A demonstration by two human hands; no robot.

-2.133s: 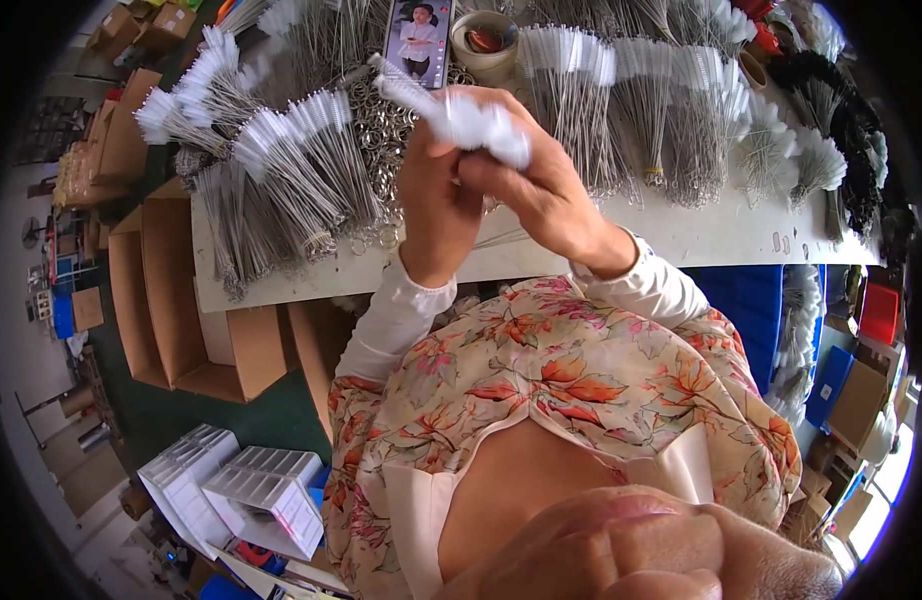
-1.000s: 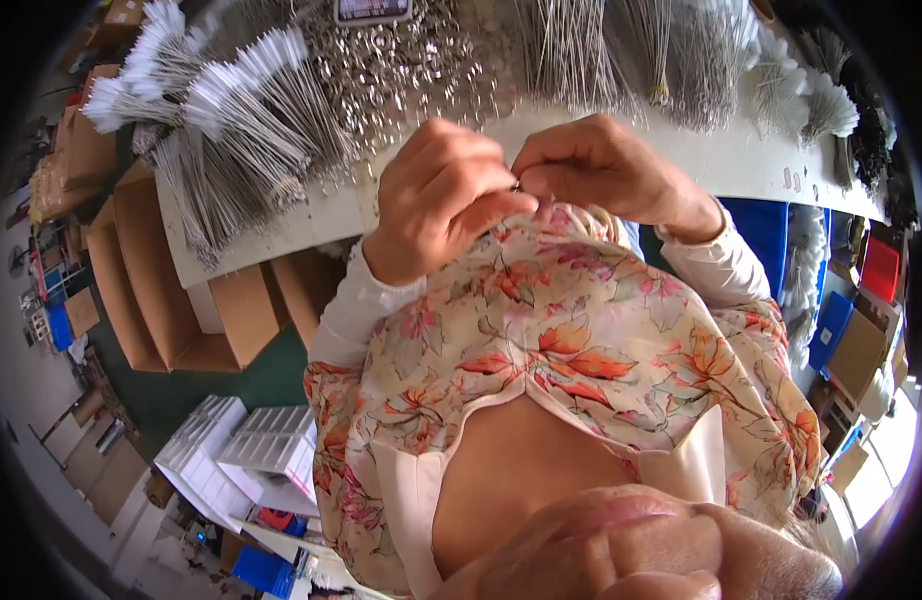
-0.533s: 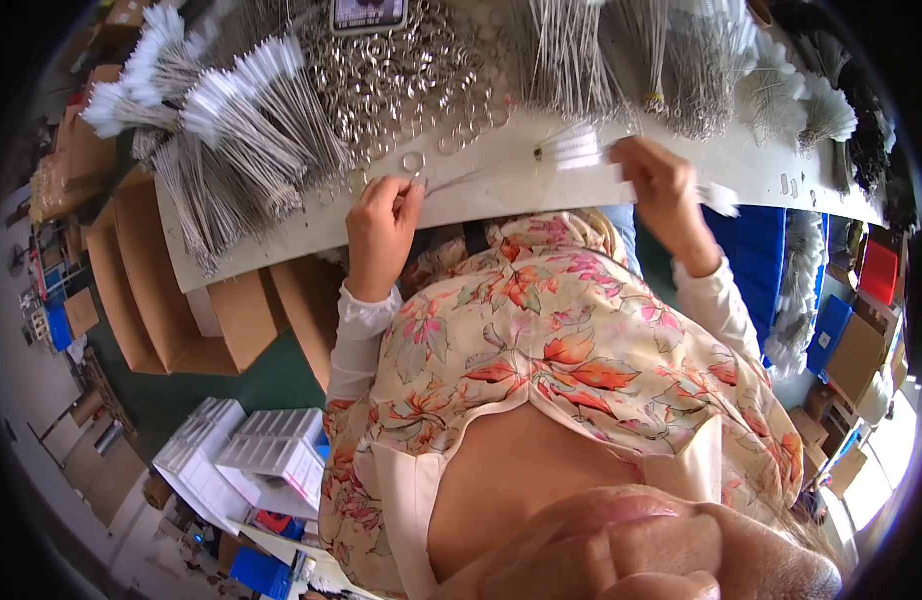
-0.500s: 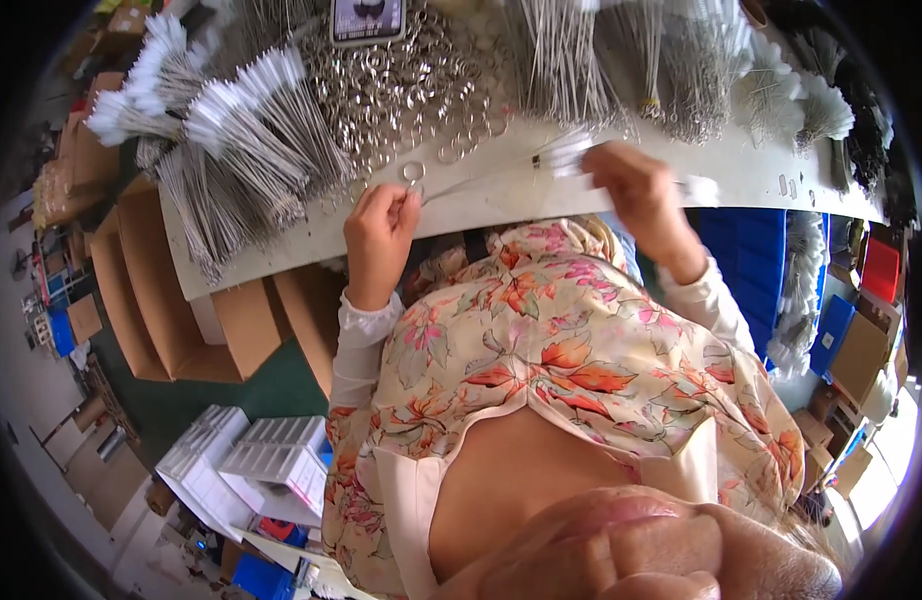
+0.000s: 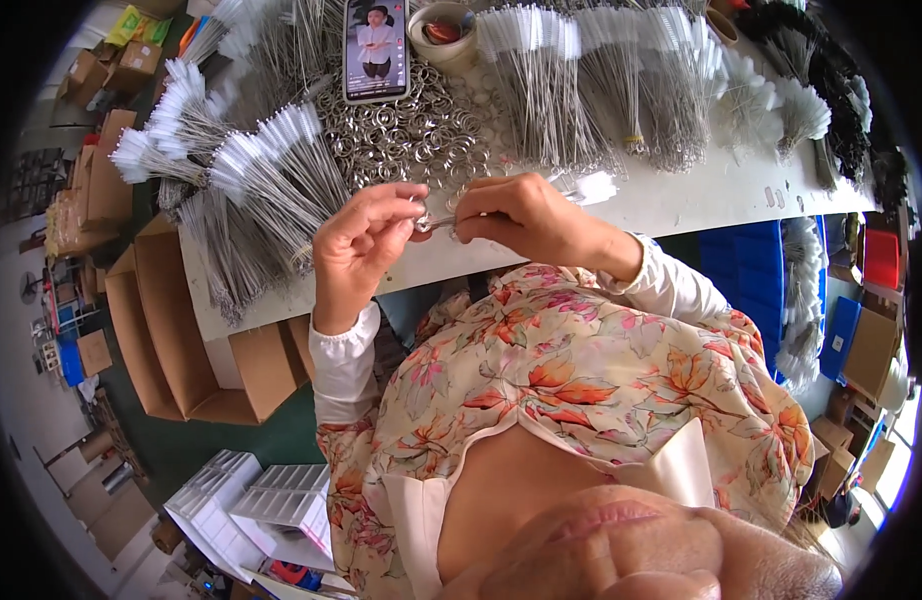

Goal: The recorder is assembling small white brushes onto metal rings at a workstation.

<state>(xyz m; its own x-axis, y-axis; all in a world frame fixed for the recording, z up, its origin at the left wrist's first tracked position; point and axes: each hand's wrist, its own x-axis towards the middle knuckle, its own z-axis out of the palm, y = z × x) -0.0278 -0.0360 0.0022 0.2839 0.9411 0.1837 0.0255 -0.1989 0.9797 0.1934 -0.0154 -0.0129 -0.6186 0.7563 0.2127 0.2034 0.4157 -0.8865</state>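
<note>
My left hand (image 5: 361,245) is closed in a pinch at a small metal split ring (image 5: 422,224), above the front edge of the white table (image 5: 696,190). Close beside it, my right hand (image 5: 536,215) is wrapped round the thin wire stem of a white-bristled wire brush (image 5: 593,188). Its bristles stick out past the right side of that hand. The stem's end meets the ring between my hands, but fingers hide whether it passes through. Just beyond my hands lies a heap of loose metal rings (image 5: 406,140).
Bundles of white wire brushes lie at the left (image 5: 271,165) and far right (image 5: 541,90) of the heap. A phone (image 5: 377,60) stands behind the rings, beside a white tub (image 5: 443,45). Cardboard boxes (image 5: 166,330) sit below the table's left end; a blue crate (image 5: 743,275) is at the right.
My right hand has moved left, from out along the brush to close beside my left hand. The ring is now at the stem's end. The view has shifted, showing more of the table's back.
</note>
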